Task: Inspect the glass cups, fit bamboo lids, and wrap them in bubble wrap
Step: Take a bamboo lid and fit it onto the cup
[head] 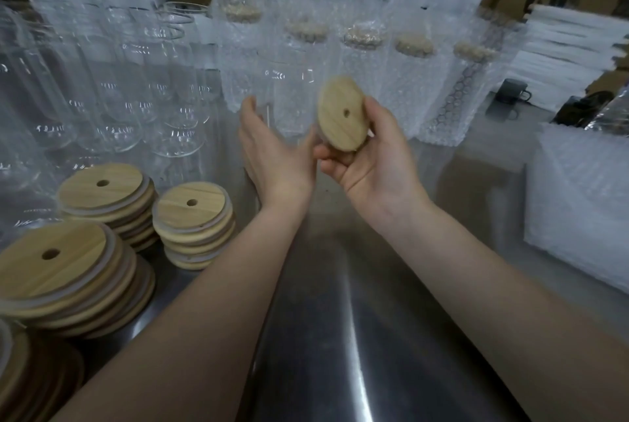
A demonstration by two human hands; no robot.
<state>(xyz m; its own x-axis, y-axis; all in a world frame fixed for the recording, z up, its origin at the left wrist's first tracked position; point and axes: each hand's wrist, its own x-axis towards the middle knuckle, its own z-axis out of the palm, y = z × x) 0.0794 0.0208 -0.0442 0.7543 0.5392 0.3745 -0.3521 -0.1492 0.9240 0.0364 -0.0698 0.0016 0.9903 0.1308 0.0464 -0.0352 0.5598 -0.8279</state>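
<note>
Glass cup (pixel 293 94), clear and unwrapped, is seen standing upright near the middle of the desk (pixel 340 336), just in front of a row of wrapped cups (pixel 360 57) lined along the far edge. The left hand (pixel 275 156) is raised at the cup's left side with its fingers straight. Its grip is open and nothing is held. Whether the glass is touched cannot be told through the blur.

A bamboo lid (pixel 343 114) is held in the grip of the right hand (pixel 374 163), with the fingers curled round its rim. The lid is tilted so that its top face and small centre hole are turned toward the camera. It is held just to the right of the cup.

Bare glasses (pixel 136 88) are crowded together at the far left corner. Stacks of lids (pixel 85 261) are piled at the near left corner. Bubble wrap sheets (pixel 578 190) are laid at the right edge, with a dark mug (pixel 510 91) set beyond them.
</note>
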